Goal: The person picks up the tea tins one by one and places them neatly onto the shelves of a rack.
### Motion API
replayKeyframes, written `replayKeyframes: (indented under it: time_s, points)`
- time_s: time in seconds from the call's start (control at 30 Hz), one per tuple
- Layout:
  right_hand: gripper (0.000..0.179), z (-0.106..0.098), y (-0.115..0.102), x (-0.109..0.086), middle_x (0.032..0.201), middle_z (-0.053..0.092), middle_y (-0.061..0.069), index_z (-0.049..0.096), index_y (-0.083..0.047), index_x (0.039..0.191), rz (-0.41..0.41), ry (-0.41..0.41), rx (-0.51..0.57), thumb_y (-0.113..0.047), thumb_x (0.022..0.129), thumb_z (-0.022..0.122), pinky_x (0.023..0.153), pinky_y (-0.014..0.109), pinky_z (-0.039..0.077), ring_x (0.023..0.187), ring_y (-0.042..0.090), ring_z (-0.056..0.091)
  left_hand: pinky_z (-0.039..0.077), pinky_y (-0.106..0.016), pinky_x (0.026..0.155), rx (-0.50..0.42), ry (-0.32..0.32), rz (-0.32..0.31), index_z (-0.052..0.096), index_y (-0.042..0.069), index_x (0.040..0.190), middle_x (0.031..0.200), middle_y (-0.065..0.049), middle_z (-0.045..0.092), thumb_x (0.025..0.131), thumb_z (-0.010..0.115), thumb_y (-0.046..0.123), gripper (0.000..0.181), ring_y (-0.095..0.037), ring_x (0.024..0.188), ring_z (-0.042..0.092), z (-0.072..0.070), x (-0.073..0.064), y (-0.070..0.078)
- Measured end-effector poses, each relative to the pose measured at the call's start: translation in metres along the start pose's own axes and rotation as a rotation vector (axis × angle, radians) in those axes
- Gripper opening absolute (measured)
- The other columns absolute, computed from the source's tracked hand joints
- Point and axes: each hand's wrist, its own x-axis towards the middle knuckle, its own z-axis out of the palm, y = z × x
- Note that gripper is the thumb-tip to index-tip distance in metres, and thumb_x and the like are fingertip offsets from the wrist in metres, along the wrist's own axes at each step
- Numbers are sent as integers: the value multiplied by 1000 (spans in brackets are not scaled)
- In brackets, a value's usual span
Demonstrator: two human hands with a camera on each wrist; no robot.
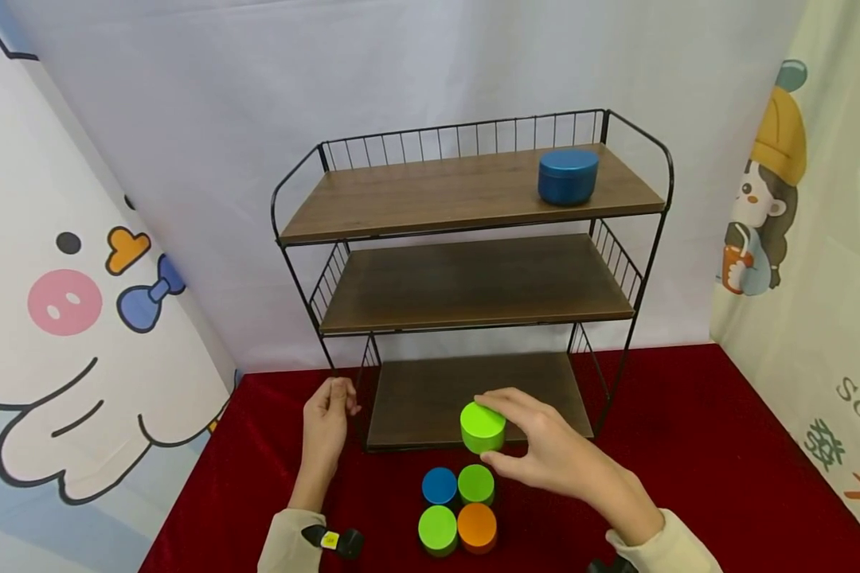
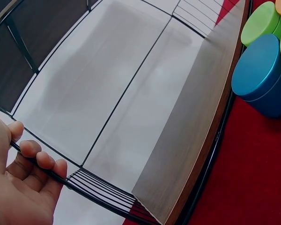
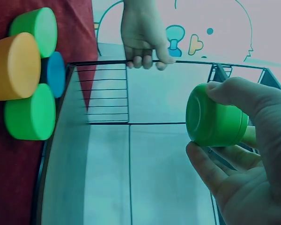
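In the head view my right hand point(image 1: 548, 446) holds a light green round tin point(image 1: 482, 430) between thumb and fingers, raised in front of the bottom board point(image 1: 430, 398) of a three-tier shelf. The right wrist view shows the thumb on one side of this tin point(image 3: 214, 119) and fingers on the other. My left hand point(image 1: 326, 418) is at the shelf's left side. Its fingers curl round the black metal frame point(image 2: 51, 173) in the left wrist view. Below the held tin, a blue tin point(image 1: 439, 485), two green tins point(image 1: 476, 484) and an orange tin point(image 1: 477, 527) stand grouped together.
A larger blue oval tin point(image 1: 568, 177) stands at the right of the shelf's top board point(image 1: 430, 195). The middle board point(image 1: 473, 282) lies below it. Dark red cloth point(image 1: 688, 446) covers the table. Printed curtains point(image 1: 831, 334) hang at both sides, with a pale cloth point(image 1: 430, 64) behind.
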Motion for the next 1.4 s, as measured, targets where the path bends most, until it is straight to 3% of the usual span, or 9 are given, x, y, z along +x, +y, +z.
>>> replayKeyframes:
  time_s: [0.23,0.57,1.4]
  points:
    - [66,-7,-6,12,135,63,12,59,0,137,-32,20,-10,-9,79,89,97,37,59,115,24,67,56,-27,74,6,5,3,58,-7,92,74,-10,50,112,43,14,32,-21,72,56,1,0,1]
    - [67,-13,-13,24,135,61,13,58,-1,140,-61,45,-21,-9,80,88,98,36,58,115,24,66,55,-24,74,25,0,7,57,-9,93,74,-9,50,112,44,22,38,-14,71,55,0,2,0]
    - [68,-31,-25,51,134,63,17,58,3,139,-172,63,-62,-8,78,88,98,39,58,115,27,68,56,-27,74,11,-9,5,56,-9,93,74,-8,50,111,44,24,40,-13,70,54,0,3,-1]
